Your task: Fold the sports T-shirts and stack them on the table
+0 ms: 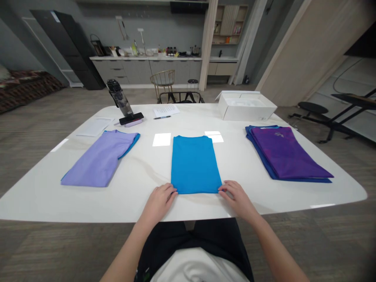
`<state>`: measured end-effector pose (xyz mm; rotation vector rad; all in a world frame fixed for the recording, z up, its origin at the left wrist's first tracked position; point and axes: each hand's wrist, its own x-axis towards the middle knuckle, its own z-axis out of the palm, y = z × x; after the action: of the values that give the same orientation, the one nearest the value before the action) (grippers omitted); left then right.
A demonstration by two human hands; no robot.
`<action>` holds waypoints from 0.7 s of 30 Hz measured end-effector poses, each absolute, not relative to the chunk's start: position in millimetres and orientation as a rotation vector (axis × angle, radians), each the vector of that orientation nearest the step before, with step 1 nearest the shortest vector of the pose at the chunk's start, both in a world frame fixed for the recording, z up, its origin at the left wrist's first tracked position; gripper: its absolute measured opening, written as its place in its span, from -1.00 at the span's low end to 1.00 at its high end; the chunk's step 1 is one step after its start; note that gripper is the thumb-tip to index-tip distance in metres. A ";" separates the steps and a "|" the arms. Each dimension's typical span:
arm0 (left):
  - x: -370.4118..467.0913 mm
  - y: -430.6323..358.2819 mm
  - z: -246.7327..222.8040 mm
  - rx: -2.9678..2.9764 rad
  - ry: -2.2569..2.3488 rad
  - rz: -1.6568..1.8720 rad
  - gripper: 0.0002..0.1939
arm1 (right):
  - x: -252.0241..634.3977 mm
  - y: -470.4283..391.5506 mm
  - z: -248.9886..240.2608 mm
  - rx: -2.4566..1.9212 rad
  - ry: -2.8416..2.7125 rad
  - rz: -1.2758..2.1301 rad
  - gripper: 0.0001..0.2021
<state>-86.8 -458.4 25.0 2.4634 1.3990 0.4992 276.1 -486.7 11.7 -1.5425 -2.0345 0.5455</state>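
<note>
Near the middle of the front edge of the table [123,203], a folded blue cloth [194,164] lies flat, and the left hand [160,199] and right hand [237,199] touch its two near corners with bent fingers [168,187], but I cannot tell if they pinch it. Toward the left edge lies a folded light purple cloth [98,160], and by the right edge a dark purple cloth [289,152] sits on dark blue cloth [264,158].

I wear a white top [195,266] and dark trousers [230,239], with a small green mark [146,276] at my left side.
</note>
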 end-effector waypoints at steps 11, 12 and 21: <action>-55.9 -305.0 35.5 2.691 1.593 0.265 -0.63 | 270.1 -308.1 10.1 -1.703 -1.883 0.419 -0.46; -52.7 -288.2 35.2 2.678 1.608 0.232 -0.61 | 268.2 -293.0 11.2 -1.740 -1.927 0.333 -0.44; -31.3 -181.3 35.1 2.220 1.851 0.141 -0.32 | 265.9 -203.7 16.1 -1.973 -1.956 0.475 -0.36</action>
<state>-31.3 -181.3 35.1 2.2202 1.8508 0.1414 265.9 -203.7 16.1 -1.9731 -1.9561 0.4752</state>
